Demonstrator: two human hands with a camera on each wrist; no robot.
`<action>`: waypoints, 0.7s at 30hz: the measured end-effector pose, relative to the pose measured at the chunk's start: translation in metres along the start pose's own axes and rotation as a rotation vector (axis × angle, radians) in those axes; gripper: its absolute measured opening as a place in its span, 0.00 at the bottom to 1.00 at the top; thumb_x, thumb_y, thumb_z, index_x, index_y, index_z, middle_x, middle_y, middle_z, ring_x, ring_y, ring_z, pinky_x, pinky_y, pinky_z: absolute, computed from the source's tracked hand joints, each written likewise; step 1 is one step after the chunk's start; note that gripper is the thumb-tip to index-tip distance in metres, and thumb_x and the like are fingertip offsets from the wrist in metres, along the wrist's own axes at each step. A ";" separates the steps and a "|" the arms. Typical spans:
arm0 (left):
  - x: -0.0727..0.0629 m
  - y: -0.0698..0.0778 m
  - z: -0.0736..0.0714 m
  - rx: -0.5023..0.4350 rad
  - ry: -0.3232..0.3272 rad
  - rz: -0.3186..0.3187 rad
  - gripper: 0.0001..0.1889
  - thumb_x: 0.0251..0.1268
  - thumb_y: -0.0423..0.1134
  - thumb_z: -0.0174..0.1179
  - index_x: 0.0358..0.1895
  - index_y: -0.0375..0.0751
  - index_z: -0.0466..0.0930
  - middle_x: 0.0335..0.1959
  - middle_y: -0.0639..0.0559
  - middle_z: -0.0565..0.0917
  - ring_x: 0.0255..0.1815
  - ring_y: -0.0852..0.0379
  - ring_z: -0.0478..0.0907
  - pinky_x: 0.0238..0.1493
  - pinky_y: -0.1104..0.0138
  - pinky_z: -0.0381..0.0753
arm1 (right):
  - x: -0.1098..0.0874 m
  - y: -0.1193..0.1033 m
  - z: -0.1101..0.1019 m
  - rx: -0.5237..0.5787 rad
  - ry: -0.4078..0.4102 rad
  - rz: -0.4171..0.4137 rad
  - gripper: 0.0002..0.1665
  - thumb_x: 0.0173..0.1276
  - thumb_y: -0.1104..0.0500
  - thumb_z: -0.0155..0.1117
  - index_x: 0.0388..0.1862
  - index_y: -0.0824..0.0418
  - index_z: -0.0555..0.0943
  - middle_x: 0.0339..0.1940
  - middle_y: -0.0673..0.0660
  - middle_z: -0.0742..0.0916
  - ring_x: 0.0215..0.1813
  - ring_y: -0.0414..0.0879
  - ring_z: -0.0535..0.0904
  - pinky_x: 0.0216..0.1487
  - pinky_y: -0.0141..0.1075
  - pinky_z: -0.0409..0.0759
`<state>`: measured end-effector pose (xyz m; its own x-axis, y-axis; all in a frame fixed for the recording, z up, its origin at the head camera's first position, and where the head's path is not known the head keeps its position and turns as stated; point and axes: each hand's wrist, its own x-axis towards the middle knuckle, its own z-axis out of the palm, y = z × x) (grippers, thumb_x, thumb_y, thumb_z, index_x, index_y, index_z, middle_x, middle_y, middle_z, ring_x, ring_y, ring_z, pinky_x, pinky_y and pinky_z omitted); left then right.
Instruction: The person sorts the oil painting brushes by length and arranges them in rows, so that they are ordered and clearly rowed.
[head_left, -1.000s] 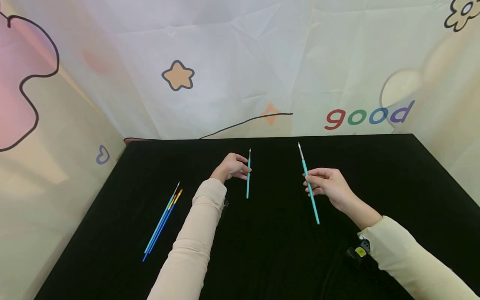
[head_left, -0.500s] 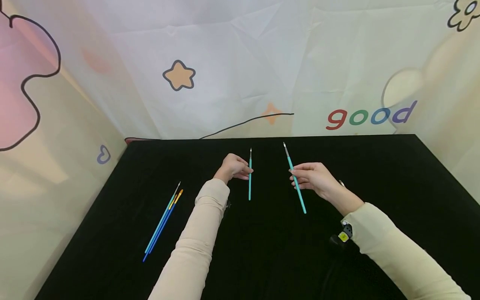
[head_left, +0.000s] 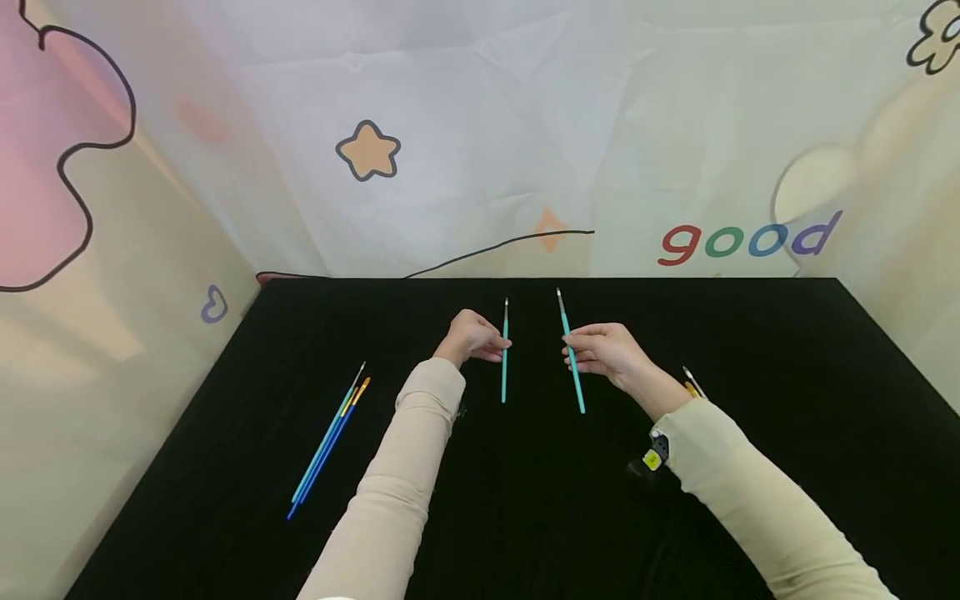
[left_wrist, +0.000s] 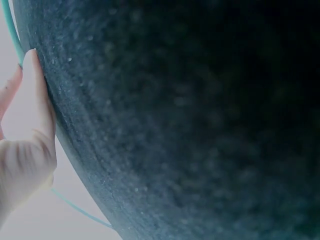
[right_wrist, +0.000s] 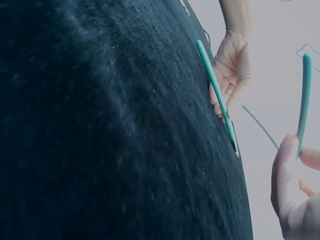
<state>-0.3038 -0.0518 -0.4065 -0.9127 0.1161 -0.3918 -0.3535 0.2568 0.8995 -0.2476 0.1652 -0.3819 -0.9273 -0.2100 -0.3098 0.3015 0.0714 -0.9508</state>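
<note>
Near the middle of the black table, my left hand (head_left: 476, 335) pinches a thin turquoise paintbrush (head_left: 505, 375) around its mid-handle, its pale tip pointing to the far side. To the right of it, my right hand (head_left: 606, 354) grips a second turquoise paintbrush (head_left: 576, 379), held between thumb and fingers and leaning slightly left at the top. A gap of table separates the two brushes. In the left wrist view only part of the left hand (left_wrist: 30, 135) and its brush handle show. The right wrist view has the right hand (right_wrist: 295, 190) close up, with the left hand beyond.
Several paintbrushes, turquoise and blue (head_left: 326, 454), lie together on the left of the black table (head_left: 525, 517). Tips of more brushes (head_left: 693, 383) show from behind the right sleeve. A printed cloth backdrop (head_left: 480, 125) stands along the table's far edge.
My right hand has moved left with its paintbrush, closer to the left hand's brush. The brush tips behind the right sleeve have come into sight. The left hand has hardly moved.
</note>
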 end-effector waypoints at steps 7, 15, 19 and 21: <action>-0.003 0.001 -0.001 0.003 0.003 0.001 0.10 0.50 0.24 0.64 0.37 0.23 0.78 0.28 0.40 0.82 0.20 0.57 0.79 0.29 0.66 0.83 | 0.011 0.004 0.011 0.010 0.023 0.007 0.22 0.68 0.64 0.52 0.56 0.79 0.67 0.25 0.52 0.82 0.27 0.40 0.80 0.34 0.32 0.82; 0.002 -0.002 0.004 0.023 0.035 -0.023 0.08 0.49 0.25 0.65 0.34 0.25 0.80 0.28 0.40 0.82 0.20 0.56 0.80 0.28 0.66 0.83 | 0.017 0.007 0.015 0.013 0.046 0.015 0.21 0.68 0.64 0.53 0.55 0.78 0.68 0.26 0.53 0.82 0.27 0.41 0.80 0.34 0.32 0.82; 0.003 -0.002 0.004 0.036 0.045 -0.024 0.08 0.49 0.26 0.65 0.34 0.26 0.80 0.27 0.41 0.82 0.20 0.56 0.80 0.27 0.66 0.82 | 0.019 0.007 0.016 0.012 0.050 0.015 0.21 0.67 0.65 0.54 0.54 0.78 0.69 0.26 0.54 0.82 0.27 0.41 0.80 0.34 0.32 0.82; 0.003 -0.001 0.004 0.038 0.048 -0.022 0.08 0.49 0.26 0.65 0.34 0.26 0.80 0.28 0.41 0.82 0.21 0.56 0.80 0.27 0.66 0.82 | 0.021 0.007 0.016 0.007 0.052 0.016 0.21 0.67 0.65 0.54 0.55 0.78 0.68 0.26 0.54 0.82 0.27 0.41 0.80 0.33 0.32 0.82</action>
<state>-0.3053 -0.0480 -0.4092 -0.9138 0.0640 -0.4011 -0.3667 0.2948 0.8824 -0.2610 0.1453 -0.3947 -0.9326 -0.1578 -0.3245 0.3178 0.0671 -0.9458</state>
